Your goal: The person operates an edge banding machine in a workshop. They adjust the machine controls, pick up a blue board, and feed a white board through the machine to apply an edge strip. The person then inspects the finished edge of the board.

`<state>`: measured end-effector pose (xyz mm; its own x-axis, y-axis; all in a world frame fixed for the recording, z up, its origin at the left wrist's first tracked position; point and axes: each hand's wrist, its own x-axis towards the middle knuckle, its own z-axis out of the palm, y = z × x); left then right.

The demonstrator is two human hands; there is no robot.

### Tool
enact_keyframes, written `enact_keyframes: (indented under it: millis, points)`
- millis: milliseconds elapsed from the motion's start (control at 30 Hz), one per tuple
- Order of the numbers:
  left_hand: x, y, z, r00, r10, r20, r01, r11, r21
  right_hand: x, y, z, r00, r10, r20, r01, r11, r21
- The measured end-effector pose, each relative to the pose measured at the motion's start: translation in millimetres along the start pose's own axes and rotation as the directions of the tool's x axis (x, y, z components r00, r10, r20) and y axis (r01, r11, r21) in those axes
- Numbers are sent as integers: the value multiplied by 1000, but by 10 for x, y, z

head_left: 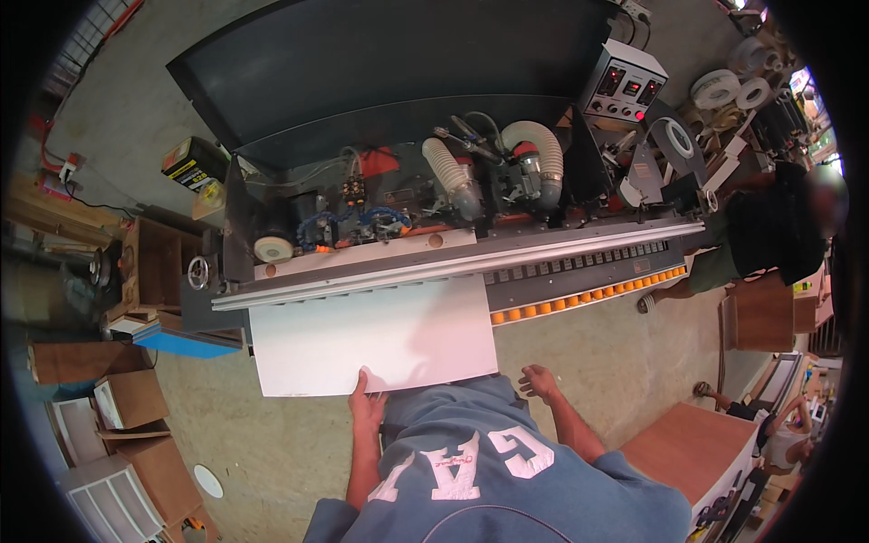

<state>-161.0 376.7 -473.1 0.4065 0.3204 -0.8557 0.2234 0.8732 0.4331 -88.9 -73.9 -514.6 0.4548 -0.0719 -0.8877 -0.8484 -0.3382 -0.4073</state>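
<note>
A white board (372, 328) lies under the long metal pressure beam (457, 256) of a black edge banding machine. My left hand (368, 402) grips the board's near edge at its middle, thumb on top and the other fingers partly hidden. Off the board's right corner, below the row of orange rollers (588, 291), my right hand (539, 384) hangs with loosely bent fingers apart and nothing in them. Ribbed hoses (536, 149) rise from the units behind the beam.
A control box (625, 81) sits at the back right. A person in dark clothes (769, 231) stands at the right; another person (783, 425) is farther down. Wooden boxes (131, 407) crowd the left; a brown cabinet (679, 443) is beside me at the lower right.
</note>
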Motion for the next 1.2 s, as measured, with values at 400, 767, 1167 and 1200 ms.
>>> enact_keyframes:
  millis: [400,767,1167,1200]
  points:
    - [22,14,-24,999,51,-2,-51,988,-146,40,115,-12,1000,16,5,-16,1000,0]
    - [38,-7,-45,997,73,-34,-79,972,-223,-13,112,-36,999,41,20,-41,999,-1]
    - [5,-180,-6,1000,-25,13,27,985,-169,8,40,-55,999,23,33,-23,1000,-16]
    - [-15,-187,18,1000,-27,14,29,986,-163,5,37,-60,999,26,33,-26,1000,-18]
